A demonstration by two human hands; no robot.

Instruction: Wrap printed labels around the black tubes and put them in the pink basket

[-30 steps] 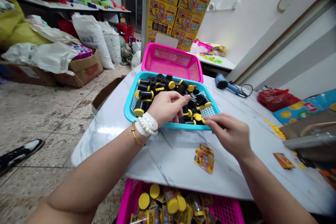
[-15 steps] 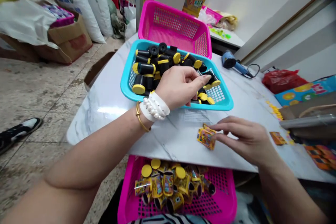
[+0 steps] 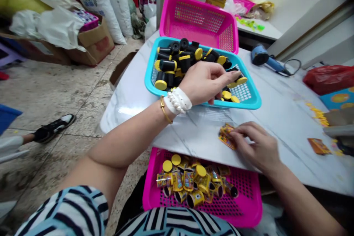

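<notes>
My left hand (image 3: pixel 203 83) reaches over the blue basket (image 3: pixel 148 77), its fingers curled down and the thumb stretched forward. Whatever those fingers may hold is hidden beneath the hand. Around it lie black canisters (image 3: pixel 167 65) with yellow lids, heaped in the basket. On the marble-patterned table, my right hand (image 3: pixel 256 145) pinches the edge of some orange-and-yellow printed wrappers (image 3: pixel 227 135), which look like a small flat stack. Below the table edge, a pink basket (image 3: pixel 246 215) near my lap holds several canisters (image 3: pixel 195 198) covered in yellow printed wrappers.
Behind the blue basket stands another pink basket (image 3: pixel 199 7). A blue heat-gun-like tool (image 3: pixel 261 55) with a cord lies at the back right. More wrappers (image 3: pixel 318 146) and yellow bits (image 3: pixel 316 113) lie farther right. A person's shoe (image 3: pixel 55 127) is on the floor at left.
The whole view has shifted, so everything sits further right. My right fingers have closed in more on the wrappers. My left hand stays over the blue basket.
</notes>
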